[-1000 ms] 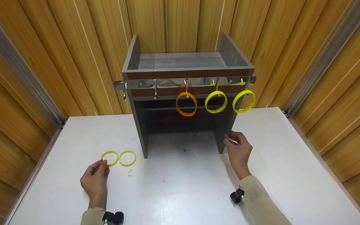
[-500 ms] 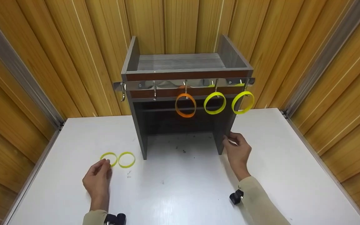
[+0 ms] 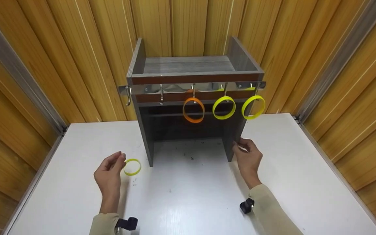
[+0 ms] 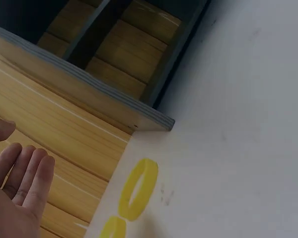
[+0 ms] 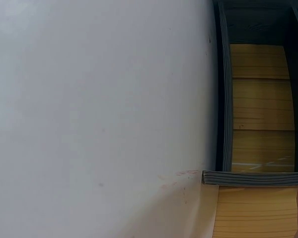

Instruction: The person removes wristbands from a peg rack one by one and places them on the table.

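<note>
In the head view my left hand (image 3: 108,174) is raised over the table at the left, thumb close to the fingertips. The left wrist view shows its fingers (image 4: 30,173) loosely bent, holding nothing. A yellow ring (image 3: 132,167) lies flat just right of that hand. Beside this ring, a second yellow ring (image 4: 113,229) shows at the bottom of the left wrist view; the hand hides it in the head view. My right hand (image 3: 248,160) pinches the front edge of the right side panel (image 3: 232,147) of a grey shelf unit (image 3: 197,74).
A metal hook rail (image 3: 178,86) runs across the unit's front. From its hooks hang an orange ring (image 3: 194,121) and two yellow rings, one in the middle right (image 3: 224,117) and one at the far right (image 3: 253,117). Two left hooks bear nothing. Wood-patterned walls (image 3: 188,26) surround the white table (image 3: 181,202).
My left hand has lifted from the left yellow ring and moved up and right, now covering that ring in the head view. The right hand keeps its hold on the panel.
</note>
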A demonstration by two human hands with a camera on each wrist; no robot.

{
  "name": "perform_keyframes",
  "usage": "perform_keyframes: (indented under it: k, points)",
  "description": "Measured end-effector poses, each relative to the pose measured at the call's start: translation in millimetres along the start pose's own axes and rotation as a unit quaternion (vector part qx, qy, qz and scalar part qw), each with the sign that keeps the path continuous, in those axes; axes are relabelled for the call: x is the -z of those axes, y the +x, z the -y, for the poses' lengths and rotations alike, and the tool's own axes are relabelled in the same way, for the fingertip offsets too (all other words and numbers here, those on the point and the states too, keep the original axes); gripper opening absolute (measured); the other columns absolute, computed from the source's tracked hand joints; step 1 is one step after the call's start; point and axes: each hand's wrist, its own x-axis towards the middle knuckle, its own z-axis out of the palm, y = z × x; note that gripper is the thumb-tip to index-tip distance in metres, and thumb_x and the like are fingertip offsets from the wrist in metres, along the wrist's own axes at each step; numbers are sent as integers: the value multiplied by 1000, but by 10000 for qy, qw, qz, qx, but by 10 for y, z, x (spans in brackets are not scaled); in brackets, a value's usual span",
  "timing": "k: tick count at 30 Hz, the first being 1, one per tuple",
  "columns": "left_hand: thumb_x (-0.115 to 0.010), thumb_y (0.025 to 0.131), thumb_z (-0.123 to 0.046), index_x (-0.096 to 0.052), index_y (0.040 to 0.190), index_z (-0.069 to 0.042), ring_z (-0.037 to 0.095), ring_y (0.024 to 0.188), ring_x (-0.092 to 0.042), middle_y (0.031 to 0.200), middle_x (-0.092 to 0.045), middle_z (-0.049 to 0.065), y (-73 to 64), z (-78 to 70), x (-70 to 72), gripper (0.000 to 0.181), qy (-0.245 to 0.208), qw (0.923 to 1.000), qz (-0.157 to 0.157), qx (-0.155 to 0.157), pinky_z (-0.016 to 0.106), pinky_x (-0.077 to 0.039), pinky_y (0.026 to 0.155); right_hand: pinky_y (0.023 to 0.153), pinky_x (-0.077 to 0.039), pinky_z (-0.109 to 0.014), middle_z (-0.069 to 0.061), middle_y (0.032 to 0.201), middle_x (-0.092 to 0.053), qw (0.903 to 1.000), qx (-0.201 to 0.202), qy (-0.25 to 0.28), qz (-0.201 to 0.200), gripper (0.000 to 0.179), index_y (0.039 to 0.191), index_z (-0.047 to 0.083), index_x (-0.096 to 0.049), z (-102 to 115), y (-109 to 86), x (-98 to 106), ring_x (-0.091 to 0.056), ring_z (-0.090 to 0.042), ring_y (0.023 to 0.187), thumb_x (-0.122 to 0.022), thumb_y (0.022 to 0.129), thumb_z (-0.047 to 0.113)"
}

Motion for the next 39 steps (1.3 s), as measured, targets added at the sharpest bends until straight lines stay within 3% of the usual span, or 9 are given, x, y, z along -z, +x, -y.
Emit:
perform_keyframes:
  k: [8,18,23,31,39]
  points:
    - [-80,96,-7,-76,116,4,18,96,-76,110,-76,12,-84,-301,-316,22,-3,9973,316,-661,28,-64,86,84,-63,-23,-23,105,-73,9999,-39,-128,53,14,104,-12,-72,-18,-3,5,-70,-5,91,-73,90,-13]
    - [-82,92,2,-77,110,7,17,90,-76,104,-78,14,-169,-595,-727,19,-441,9881,946,-1132,27,-65,82,83,-63,-22,-23,104,-73,9999,-25,-129,22,14,103,-12,-72,11,-5,3,-71,-6,91,-73,90,-12]
    - [-81,92,1,-77,110,6,18,89,-77,104,-78,14,-211,-695,-890,18,-578,9842,1168,-1201,29,-66,82,83,-63,-22,-24,104,-73,9998,-78,-154,20,14,103,-13,-72,-8,5,1,-71,-5,90,-73,89,-13]
    - [-82,93,-3,-78,113,3,22,90,-78,107,-79,12,-246,-829,-1095,21,-636,9763,1558,-1357,30,-66,82,82,-62,-19,-20,105,-74,9998,-116,-184,-34,16,105,-8,-73,-402,94,-11,-70,-2,91,-76,89,-10]
    - [-81,92,0,-76,114,6,22,100,-77,112,-78,17,-268,-948,-1258,23,-966,9688,1850,-1335,33,-65,88,85,-63,-22,-14,106,-75,9998,39,-186,78,12,104,-4,-74,-455,112,8,-73,-15,97,-77,92,-5]
